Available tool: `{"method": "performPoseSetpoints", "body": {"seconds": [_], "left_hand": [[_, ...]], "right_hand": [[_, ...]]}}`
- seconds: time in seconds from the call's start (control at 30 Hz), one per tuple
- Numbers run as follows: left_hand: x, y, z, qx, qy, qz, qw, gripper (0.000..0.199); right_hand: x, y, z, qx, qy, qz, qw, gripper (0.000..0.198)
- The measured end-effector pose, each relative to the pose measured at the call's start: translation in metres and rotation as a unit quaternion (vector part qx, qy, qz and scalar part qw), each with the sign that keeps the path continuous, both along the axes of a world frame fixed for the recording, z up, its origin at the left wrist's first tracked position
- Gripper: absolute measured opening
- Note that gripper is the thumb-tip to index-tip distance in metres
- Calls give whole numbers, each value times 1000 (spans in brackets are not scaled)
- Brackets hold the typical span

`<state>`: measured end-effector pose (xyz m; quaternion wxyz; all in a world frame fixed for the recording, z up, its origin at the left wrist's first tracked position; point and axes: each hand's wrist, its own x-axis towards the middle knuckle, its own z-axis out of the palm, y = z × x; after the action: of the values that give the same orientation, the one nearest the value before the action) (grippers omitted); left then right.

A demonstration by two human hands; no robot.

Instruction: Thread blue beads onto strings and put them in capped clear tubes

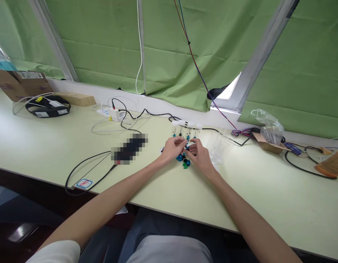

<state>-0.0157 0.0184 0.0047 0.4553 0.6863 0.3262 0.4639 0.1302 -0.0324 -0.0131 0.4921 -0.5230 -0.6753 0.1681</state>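
Note:
My left hand [173, 149] and my right hand [199, 155] meet above the table [163, 190], fingertips almost touching. Both are closed in a pinch around something small, partly whitish, that the fingers mostly hide. Below them lies a loose cluster of small dark and blue pieces [181, 157] with a green piece [185, 165] at the near end. Just beyond my fingers stand several small clear containers with white tops [190, 125]. Thin dark stems with blue ends show inside or behind them; I cannot tell which.
Clear plastic bags [216, 149] lie right of my hands. A blurred dark device [129, 149] with a black cable is at the left. Farther back are a power strip [112, 113], a black headband [48, 107], a cardboard box [22, 84] and an open carton [269, 144].

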Motion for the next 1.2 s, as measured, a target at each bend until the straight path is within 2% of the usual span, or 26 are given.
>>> {"method": "performPoseSetpoints", "body": {"seconds": [0.57, 0.73, 1.2], "left_hand": [[-3, -3, 2, 108, 73, 37, 991, 22], [-4, -1, 2, 105, 80, 40, 990, 21], [-3, 2, 1, 42, 7, 16, 999, 28]], "right_hand": [[1, 0, 1, -5, 12, 2, 1000, 39], [1, 0, 1, -1, 21, 4, 1000, 40], [0, 0, 0, 14, 93, 10, 996, 49]]}}
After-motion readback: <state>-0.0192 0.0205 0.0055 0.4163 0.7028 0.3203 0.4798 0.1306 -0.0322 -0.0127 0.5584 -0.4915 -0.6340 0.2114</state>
